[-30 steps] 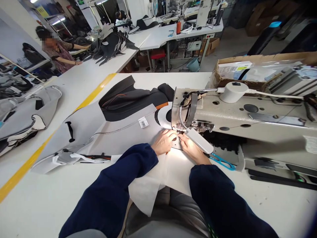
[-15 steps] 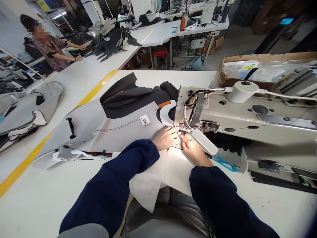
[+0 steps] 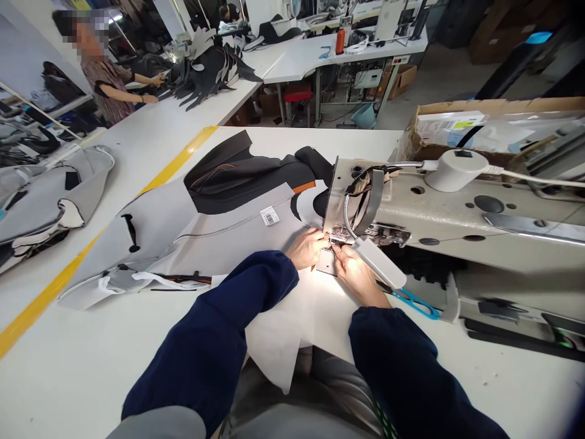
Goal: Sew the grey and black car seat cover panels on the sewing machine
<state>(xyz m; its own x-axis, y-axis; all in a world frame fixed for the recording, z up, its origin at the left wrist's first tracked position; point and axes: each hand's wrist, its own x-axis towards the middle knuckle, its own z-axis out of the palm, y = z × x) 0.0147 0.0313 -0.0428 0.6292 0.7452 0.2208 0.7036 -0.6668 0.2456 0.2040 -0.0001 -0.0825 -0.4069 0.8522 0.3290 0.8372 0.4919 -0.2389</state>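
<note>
Worktable (image 3: 91, 360) carries sewing machine (image 3: 439, 210) at right and grey fabric panel (image 3: 219, 250) spread to machine's left, reaching the needle area, with dark fabric (image 3: 242, 180) along its far side. Left hand (image 3: 309, 248) and right hand (image 3: 359, 274) nearly meet by the needle, fingers curled in, can't tell whether either pinches cloth. Blue-handled tool (image 3: 418, 303) beside right wrist; barcode label (image 3: 269, 216) on panel.

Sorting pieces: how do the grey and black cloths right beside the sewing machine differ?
The grey cloth is pale and spread wide; the black cloth is dark and covers less table. The grey cloth bears a barcode label; the black cloth shows a thin orange line. Both lie on the white table.
</note>
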